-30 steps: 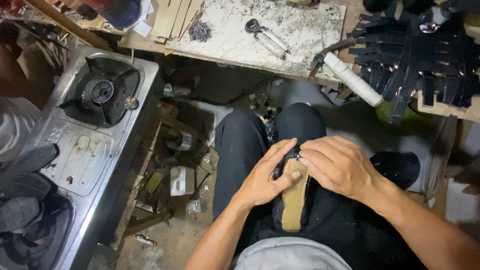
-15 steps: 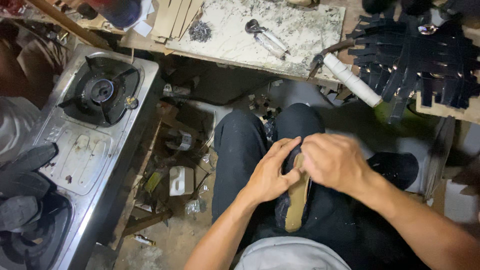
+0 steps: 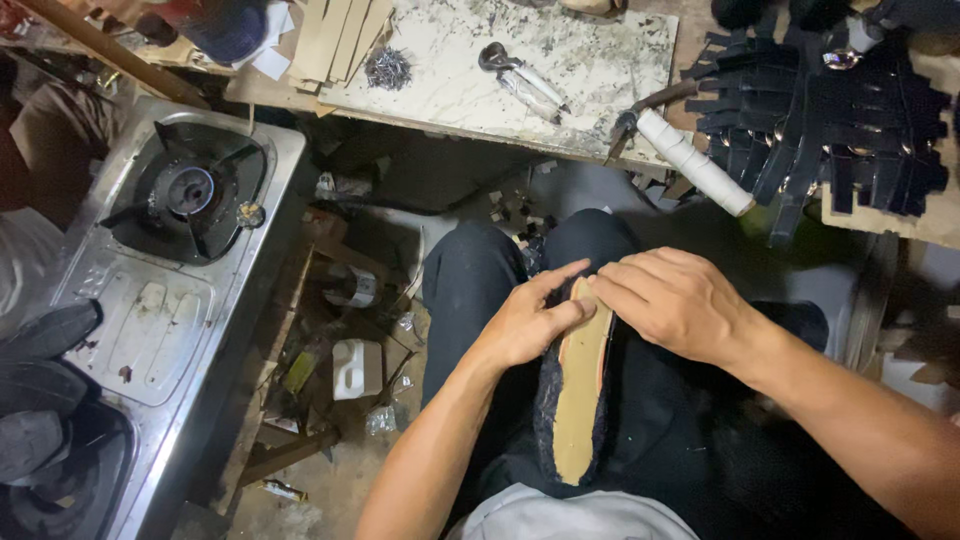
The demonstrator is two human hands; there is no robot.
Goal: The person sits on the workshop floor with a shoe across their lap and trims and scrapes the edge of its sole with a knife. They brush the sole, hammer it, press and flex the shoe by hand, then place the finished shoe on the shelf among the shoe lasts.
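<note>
one tan, flat, elongated shoe insole with a dark fuzzy upper around its edge (image 3: 580, 400) lay lengthwise on the person's lap, over black trousers (image 3: 470, 290). its tan face was up, narrow and slightly curved, with a thin reddish line along its right edge and the dark material bulging out on its left side. two hands worked at its far end. the left hand (image 3: 525, 320) curled around the left side of the tip, fingers bent and thumb pressing on the tan face. the right hand (image 3: 680, 300) lay over the tip from the right, fingers close together and pinching the edge there.

on the pale speckled stone slab (image 3: 600, 60) ahead lay one metal pincer tool (image 3: 520, 80), one small heap of dark nails (image 3: 388, 68) and one hammer with a white-wrapped handle (image 3: 690, 160). one pile of black cut leather straps (image 3: 830, 120) sat at the right. one steel two-burner gas stove (image 3: 170, 290) stood at the left, and one small white plastic jug (image 3: 357, 368) lay on the littered floor.
</note>
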